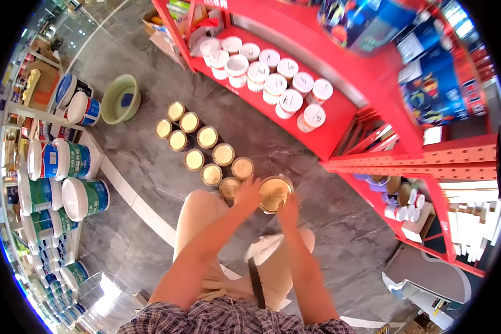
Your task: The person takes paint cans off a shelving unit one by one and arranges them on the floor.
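A large round can with a gold lid stands on the grey floor before the knees. My left hand is at its left side, between it and the smaller cans; its fingers are blurred. At the large can's lower right edge is my right hand, its fingertips at the rim and their grip unclear. Several smaller gold-lidded cans stand in two slanting rows up and to the left. The nearest small can is partly hidden by my left hand.
A red shelf holds several white-lidded tubs. At the left stand a green basin and shelves of paint buckets. A grey-topped stool or cart is at the lower right.
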`<state>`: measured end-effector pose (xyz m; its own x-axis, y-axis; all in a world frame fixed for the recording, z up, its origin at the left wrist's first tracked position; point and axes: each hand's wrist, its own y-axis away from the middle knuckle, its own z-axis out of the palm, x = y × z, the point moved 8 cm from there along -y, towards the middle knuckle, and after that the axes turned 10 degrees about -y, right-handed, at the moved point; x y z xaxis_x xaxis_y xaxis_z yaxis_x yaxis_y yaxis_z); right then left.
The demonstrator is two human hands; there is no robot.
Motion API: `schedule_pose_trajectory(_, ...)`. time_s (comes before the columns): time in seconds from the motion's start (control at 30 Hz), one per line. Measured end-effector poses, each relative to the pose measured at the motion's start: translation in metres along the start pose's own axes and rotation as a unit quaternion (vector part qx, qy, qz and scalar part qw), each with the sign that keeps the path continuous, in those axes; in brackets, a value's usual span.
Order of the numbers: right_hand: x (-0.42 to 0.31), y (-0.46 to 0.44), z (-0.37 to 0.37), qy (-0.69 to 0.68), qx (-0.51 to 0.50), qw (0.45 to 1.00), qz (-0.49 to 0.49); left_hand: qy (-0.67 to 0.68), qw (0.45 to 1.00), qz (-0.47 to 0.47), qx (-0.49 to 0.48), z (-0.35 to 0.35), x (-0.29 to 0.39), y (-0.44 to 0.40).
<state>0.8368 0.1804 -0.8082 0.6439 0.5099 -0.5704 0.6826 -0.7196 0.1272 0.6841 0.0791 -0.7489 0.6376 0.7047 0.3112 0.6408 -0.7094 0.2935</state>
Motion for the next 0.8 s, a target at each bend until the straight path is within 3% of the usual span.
schedule_pose_trajectory(0.03, -0.019, 0.016, -0.020, -0.033, 0.024, 0.999, -0.006, 0.028, 0.998, -0.039, -0.033, -0.022, -0.004, 0.010)
schedule_pose_trajectory(0.17, -0.073, 0.070, -0.087, -0.125, -0.143, 0.979, 0.077, 0.004, 0.999, -0.009, 0.040, -0.126, 0.013, 0.048)
schedule_pose_trajectory(0.27, -0.107, 0.093, -0.145, -0.135, -0.135, 0.977, 0.096, 0.007, 0.996, 0.025, 0.082, -0.214, 0.031, 0.073)
schedule_pose_trajectory(0.37, -0.162, 0.095, -0.216, -0.143, -0.163, 0.966, 0.139, 0.085, 0.995, 0.033, 0.037, -0.298, 0.049, 0.097)
schedule_pose_trajectory(0.47, -0.186, 0.093, -0.254, -0.202, -0.061, 0.971, 0.115, 0.155, 0.975, 0.107, 0.114, -0.362, 0.054, 0.117)
schedule_pose_trajectory(0.6, -0.240, 0.087, -0.278, -0.285, -0.033, 0.957, 0.046, 0.190, 0.963, 0.117, 0.153, -0.429, 0.047, 0.148)
schedule_pose_trajectory(0.7, -0.334, 0.102, -0.318, -0.334, -0.054, 0.940, -0.045, 0.250, 0.953, 0.097, 0.142, -0.450, 0.026, 0.175)
schedule_pose_trajectory(0.8, -0.376, 0.111, -0.291, -0.341, -0.136, 0.927, -0.072, 0.318, 0.938, 0.073, 0.116, -0.453, -0.016, 0.198)
